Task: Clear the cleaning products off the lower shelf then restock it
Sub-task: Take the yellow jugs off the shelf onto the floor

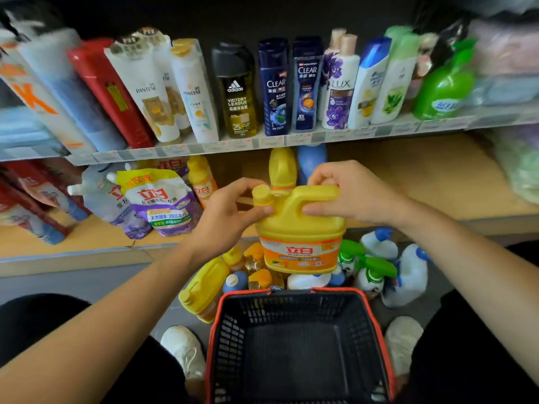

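At the bottom centre of the frame sits a black mesh plastic shopping basket with a red rim point(335, 290), its dark floor and walls in full view, flanked by two white shoes point(183, 348). Just beyond its far rim, cleaning products crowd the grey floor: a yellow plastic jug lying tilted point(204, 284), small amber bottles with yellow caps point(256, 258), green-trigger spray bottles point(370, 269) and white bottles with blue caps point(408, 275).

Across mid-frame runs the lower wooden shelf point(408, 176), bearing a purple-and-white refill pouch point(163, 202) at centre left, a slim yellow bottle point(201, 179) behind it, and a tall yellow bottle point(282, 167) and a blue bottle point(312, 158) at the back. Higher up, the upper grey shelf point(233, 145) holds a row of shampoo and body-wash bottles.

Both bare forearms reach in from the lower corners. The left hand point(230, 208) grips the held jug beside its cap, thumb on the front shoulder and fingers curled behind. The right hand point(350, 193) grasps the handle, fingers wrapped over the top and thumb pressing beneath.

Between them, the big yellow handled detergent jug point(300, 228) hangs upright at frame centre, in front of the lower shelf's edge and above the floor bottles. It has a round yellow cap at its left and an orange-and-white label with red characters facing the camera.
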A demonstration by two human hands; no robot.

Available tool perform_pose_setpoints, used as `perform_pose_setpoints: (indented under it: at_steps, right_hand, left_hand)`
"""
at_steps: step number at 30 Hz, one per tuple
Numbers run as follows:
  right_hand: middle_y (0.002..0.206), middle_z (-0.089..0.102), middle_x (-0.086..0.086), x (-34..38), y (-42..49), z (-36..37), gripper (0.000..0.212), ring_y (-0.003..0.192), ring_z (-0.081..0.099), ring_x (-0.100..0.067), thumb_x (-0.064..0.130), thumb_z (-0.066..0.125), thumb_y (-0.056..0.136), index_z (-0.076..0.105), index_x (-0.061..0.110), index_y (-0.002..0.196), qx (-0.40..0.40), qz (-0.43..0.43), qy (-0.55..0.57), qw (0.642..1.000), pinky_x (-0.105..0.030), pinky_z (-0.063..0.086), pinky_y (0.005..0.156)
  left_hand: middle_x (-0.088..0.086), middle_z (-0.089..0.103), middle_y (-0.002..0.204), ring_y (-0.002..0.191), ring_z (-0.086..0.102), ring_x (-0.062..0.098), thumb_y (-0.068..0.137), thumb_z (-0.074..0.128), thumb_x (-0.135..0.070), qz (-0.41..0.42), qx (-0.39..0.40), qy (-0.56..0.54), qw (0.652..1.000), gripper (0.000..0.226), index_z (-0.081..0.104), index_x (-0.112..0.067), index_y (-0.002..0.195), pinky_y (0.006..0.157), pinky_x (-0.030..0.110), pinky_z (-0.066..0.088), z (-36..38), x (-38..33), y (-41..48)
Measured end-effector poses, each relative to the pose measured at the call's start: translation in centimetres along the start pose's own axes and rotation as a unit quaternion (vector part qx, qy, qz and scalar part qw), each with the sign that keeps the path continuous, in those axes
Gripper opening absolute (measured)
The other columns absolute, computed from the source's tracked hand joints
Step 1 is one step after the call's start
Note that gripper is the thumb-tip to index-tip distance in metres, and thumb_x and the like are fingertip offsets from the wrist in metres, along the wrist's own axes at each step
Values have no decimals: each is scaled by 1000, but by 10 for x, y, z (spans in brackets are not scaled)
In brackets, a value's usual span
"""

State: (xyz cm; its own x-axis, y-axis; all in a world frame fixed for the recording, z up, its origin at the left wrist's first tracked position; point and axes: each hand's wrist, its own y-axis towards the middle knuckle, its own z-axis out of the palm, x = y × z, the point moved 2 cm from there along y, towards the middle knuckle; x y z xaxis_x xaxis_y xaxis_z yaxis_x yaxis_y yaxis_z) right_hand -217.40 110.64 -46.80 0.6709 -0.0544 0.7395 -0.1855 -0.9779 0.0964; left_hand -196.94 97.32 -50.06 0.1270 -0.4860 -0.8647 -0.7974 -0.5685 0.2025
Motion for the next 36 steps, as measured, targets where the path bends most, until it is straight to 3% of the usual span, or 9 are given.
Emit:
perform_pose_setpoints:
  at_steps: [2, 4, 7, 12, 18, 22, 28, 31, 36]
  right_hand:
    - [67, 65, 22, -5, -11, 3, 25, 63, 57, 4, 45, 85, 72, 66, 30, 79, 6, 13, -55, 998, -19, 39, 58]
    - [69, 68, 10, -10, -19, 4, 24, 65, 59, -2, 44, 83, 75, 71, 25, 81, 6, 25, -41, 999, -30, 45, 60]
    - [72, 70, 5, -13, -27, 3, 21, 69, 64, -9, 43, 82, 77, 72, 25, 82, -17, 23, -18, 999, -36, 48, 63]
    - [72, 68, 6, -11, -30, 7, 17, 71, 62, -8, 41, 82, 78, 67, 33, 77, -43, -13, -11, 999, -27, 44, 62]
    - [67, 64, 19, -13, -31, 10, 20, 64, 57, 2, 38, 84, 78, 64, 37, 74, -42, -28, -7, 999, -15, 39, 55]
    - [68, 67, 12, -12, -32, 11, 16, 66, 59, -1, 41, 84, 77, 69, 35, 78, -42, -29, -2, 999, -16, 41, 55]
    - [79, 72, 1, -14, -28, 4, 21, 76, 66, -18, 40, 84, 76, 75, 23, 83, -70, 1, 47, 996, -41, 49, 67]
    - [80, 73, 4, -15, -26, 3, 20, 77, 66, -12, 35, 85, 76, 76, 19, 83, -77, 3, 55, 995, -35, 49, 66]
    - [76, 72, 12, -18, -24, -2, 14, 73, 65, -1, 26, 86, 75, 76, 19, 81, -83, 24, 134, 987, -19, 47, 65]
  left_hand:
    - [-7, 71, 107, 98, 70, 15, 81, 75, -37, 1, 7, 1, 1000, 39, 66, -24, 116, 83, 40, 60, 15, -2, -3]
    - [-11, 70, 108, 100, 68, 12, 82, 75, -37, 6, 17, 15, 1000, 36, 65, -30, 116, 84, 39, 60, 23, -2, -3]
    - [-8, 67, 113, 105, 65, 14, 87, 75, -31, 34, 21, 40, 998, 34, 64, -25, 119, 87, 38, 57, 27, -1, -3]
    - [-5, 61, 106, 102, 58, 15, 94, 69, -29, 149, 35, 152, 977, 26, 69, -20, 118, 85, 31, 47, 33, -10, 0]
    - [-4, 70, 98, 95, 66, 10, 96, 68, -19, 170, 16, 134, 976, 14, 75, -10, 104, 77, 27, 53, 40, -18, -1]
    - [-5, 71, 98, 94, 67, 9, 96, 67, -19, 164, 7, 114, 980, 14, 75, -9, 103, 76, 21, 51, 40, -19, -2]
    - [-5, 73, 109, 106, 65, 12, 102, 54, -22, 60, 1, -36, 998, 23, 72, -17, 115, 83, 19, 47, 32, -10, 0]
    - [-6, 71, 117, 113, 64, 12, 104, 50, -28, 17, 15, -94, 995, 28, 69, -23, 124, 89, 21, 51, 30, -3, 1]
    - [5, 68, 130, 124, 62, 24, 103, 46, -30, -36, 52, -177, 982, 37, 61, -16, 134, 102, 38, 53, 33, 5, -1]
